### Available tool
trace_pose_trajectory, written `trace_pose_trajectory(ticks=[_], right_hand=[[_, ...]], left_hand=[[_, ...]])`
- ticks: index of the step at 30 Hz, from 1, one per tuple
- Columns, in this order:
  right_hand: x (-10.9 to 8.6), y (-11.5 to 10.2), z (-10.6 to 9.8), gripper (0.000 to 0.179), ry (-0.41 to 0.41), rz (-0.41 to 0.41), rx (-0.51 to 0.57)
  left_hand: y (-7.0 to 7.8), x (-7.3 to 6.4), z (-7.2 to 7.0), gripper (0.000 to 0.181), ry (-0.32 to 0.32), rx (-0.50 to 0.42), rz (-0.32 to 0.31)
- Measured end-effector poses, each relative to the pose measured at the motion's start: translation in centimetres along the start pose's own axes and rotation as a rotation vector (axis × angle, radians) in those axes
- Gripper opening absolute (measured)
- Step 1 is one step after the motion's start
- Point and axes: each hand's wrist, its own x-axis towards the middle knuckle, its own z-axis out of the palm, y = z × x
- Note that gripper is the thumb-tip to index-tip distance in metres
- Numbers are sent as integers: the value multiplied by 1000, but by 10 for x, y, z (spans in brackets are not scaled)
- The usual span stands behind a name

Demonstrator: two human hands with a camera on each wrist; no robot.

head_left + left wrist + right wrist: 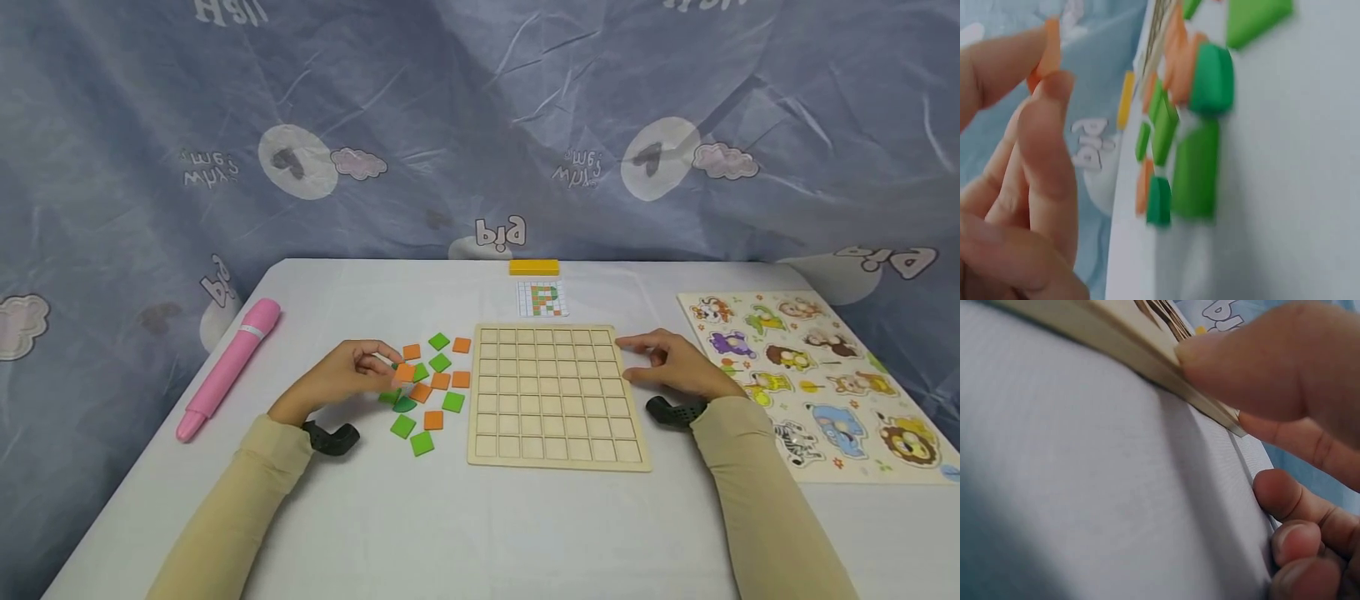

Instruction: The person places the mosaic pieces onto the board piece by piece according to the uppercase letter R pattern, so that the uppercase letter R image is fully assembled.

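My left hand (345,372) pinches an orange square tile (1052,47) between thumb and fingertip, held up above the table in the left wrist view. Below and beside it lie loose tiles, such as a green square (423,442) and an orange square (433,420); darker green rounded pieces (404,405) are among them. Right of the tiles lies a flat wooden grid board (558,385) with bare cells. At its right edge is my right hand (671,363), thumb and index finger extended against the rim. In the right wrist view its other fingers (1297,540) curl beside the board.
Behind the board lie a small card (543,298) with a coloured letter R on a grid and a yellow block (534,267). A pink cylinder with a white band (228,371) lies at the left. At the right is an animal picture board (817,385), its near-left part close to my right forearm.
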Motion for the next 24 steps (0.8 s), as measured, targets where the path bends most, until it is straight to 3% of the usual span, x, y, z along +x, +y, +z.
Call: trace_pose_trajectory(ticks=[17, 24], right_hand=[[1, -1, 2, 54, 14, 0, -6], [0, -2, 1, 55, -4, 15, -6]], left_hand=[[43, 46, 43, 38, 159, -74, -60], [58, 65, 63, 37, 162, -101, -55]])
